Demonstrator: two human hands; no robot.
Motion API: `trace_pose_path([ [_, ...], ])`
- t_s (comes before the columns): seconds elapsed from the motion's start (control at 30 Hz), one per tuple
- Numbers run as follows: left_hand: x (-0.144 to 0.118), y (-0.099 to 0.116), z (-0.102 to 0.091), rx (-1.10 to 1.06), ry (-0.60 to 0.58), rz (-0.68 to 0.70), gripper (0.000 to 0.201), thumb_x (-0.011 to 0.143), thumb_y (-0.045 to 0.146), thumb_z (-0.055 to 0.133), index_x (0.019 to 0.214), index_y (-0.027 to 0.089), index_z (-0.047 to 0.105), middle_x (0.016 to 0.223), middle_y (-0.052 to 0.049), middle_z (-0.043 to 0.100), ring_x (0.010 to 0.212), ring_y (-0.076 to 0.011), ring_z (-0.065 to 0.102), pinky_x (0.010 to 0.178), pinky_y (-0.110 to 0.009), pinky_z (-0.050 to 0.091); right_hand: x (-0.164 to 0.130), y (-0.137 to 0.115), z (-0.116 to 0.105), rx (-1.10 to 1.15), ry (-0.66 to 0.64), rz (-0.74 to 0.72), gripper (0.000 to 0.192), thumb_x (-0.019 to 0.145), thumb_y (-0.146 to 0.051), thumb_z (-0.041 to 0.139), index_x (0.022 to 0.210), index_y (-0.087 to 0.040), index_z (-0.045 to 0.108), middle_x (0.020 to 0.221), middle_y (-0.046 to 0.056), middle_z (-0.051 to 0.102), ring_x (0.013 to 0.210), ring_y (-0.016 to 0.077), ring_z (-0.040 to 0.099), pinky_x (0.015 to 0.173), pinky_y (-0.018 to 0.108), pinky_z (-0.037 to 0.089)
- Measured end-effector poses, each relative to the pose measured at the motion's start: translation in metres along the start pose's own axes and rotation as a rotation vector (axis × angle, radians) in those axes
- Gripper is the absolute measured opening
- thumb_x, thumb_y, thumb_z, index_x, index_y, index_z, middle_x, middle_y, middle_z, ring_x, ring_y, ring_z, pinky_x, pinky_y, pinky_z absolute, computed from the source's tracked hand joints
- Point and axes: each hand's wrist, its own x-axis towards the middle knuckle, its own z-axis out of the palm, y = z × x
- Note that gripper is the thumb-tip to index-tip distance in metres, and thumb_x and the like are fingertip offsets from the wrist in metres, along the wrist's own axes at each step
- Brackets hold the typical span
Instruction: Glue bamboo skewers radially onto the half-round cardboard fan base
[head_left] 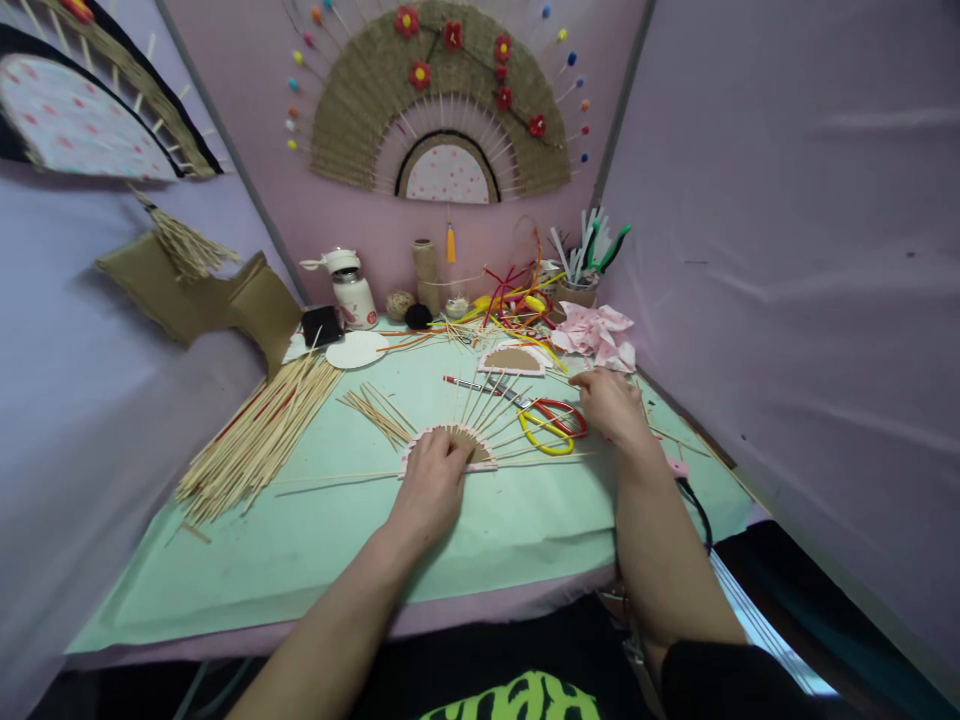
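The left hand (431, 480) lies flat, pressing down on a small half-round fan base (461, 447) near the middle of the green tabletop (300, 560). Thin sticks (487, 400) fan out from the base toward the far side. The right hand (611, 400) rests to the right of it, fingers curled loosely on the tabletop just beside two pairs of scissors, one red (561, 412) and one yellow (546, 437); whether it grips anything I cannot tell.

A big bundle of sticks (259, 440) lies to the left, a smaller loose group (375, 410) just left of the base. A second half-round piece (516, 360) lies farther off, with pink paper (596, 335) to its right.

This looks like the stage of setting the ribs into the base. The next move would call for holding the base steady while another stick is fetched and laid evenly among the rest.
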Motion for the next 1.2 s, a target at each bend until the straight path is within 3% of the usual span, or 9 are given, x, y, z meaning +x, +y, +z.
trace_pose_path([
  [0.27, 0.0, 0.002, -0.003, -0.046, 0.011, 0.015, 0.032, 0.093, 0.013, 0.047, 0.103, 0.024, 0.075, 0.099, -0.009, 0.058, 0.099, -0.0253, 0.047, 0.087, -0.04, 0.043, -0.03, 0.003, 0.012, 0.015, 0.04, 0.055, 0.045, 0.09, -0.014, 0.038, 0.11, -0.026, 0.077, 0.124, 0.011, 0.066, 0.119, 0.0311, 0.049, 0.098, 0.047, 0.031],
  [0.6, 0.001, 0.001, -0.001, -0.02, 0.013, 0.021, 0.032, 0.093, 0.014, 0.048, 0.103, 0.023, 0.076, 0.096, -0.01, 0.058, 0.098, -0.0254, 0.047, 0.085, -0.04, 0.043, -0.033, 0.002, 0.015, -0.005, 0.043, 0.053, 0.043, 0.092, -0.016, 0.039, 0.097, -0.026, 0.08, 0.115, 0.01, 0.069, 0.117, 0.0302, 0.052, 0.097, 0.047, 0.03],
  [0.8, 0.0, -0.001, 0.002, -0.027, 0.047, 0.039, 0.036, 0.09, 0.009, 0.047, 0.109, 0.024, 0.073, 0.098, -0.009, 0.058, 0.098, -0.0245, 0.048, 0.086, -0.039, 0.043, -0.033, 0.001, 0.014, 0.007, 0.039, 0.062, 0.042, 0.092, -0.016, 0.04, 0.097, -0.026, 0.081, 0.118, 0.01, 0.069, 0.116, 0.0305, 0.053, 0.094, 0.046, 0.032],
  [0.97, 0.001, 0.0, 0.007, -0.009, 0.074, 0.024, 0.044, 0.092, 0.01, 0.045, 0.13, 0.024, 0.063, 0.108, -0.01, 0.058, 0.101, -0.0254, 0.047, 0.089, -0.041, 0.044, -0.032, 0.002, 0.017, 0.055, 0.085, 0.067, 0.041, 0.092, -0.015, 0.042, 0.101, -0.026, 0.08, 0.116, 0.01, 0.07, 0.117, 0.0305, 0.052, 0.095, 0.047, 0.031],
  [1.07, 0.005, 0.002, 0.008, 0.02, 0.049, 0.009, 0.04, 0.095, 0.014, 0.044, 0.129, 0.025, 0.063, 0.106, -0.01, 0.058, 0.1, -0.0255, 0.046, 0.088, -0.041, 0.043, -0.032, 0.005, 0.022, 0.06, 0.113, 0.023, 0.038, 0.092, -0.015, 0.044, 0.1, -0.026, 0.079, 0.114, 0.01, 0.07, 0.114, 0.0309, 0.053, 0.096, 0.048, 0.03],
  [1.2, 0.008, 0.004, 0.006, 0.023, 0.027, -0.01, 0.036, 0.095, 0.014, 0.047, 0.123, 0.025, 0.067, 0.104, -0.009, 0.058, 0.099, -0.0252, 0.046, 0.087, -0.039, 0.043, -0.029, 0.013, 0.026, 0.091, 0.106, -0.154, 0.032, 0.093, -0.017, 0.05, 0.104, -0.027, 0.078, 0.112, 0.01, 0.07, 0.111, 0.0309, 0.054, 0.093, 0.047, 0.031],
])
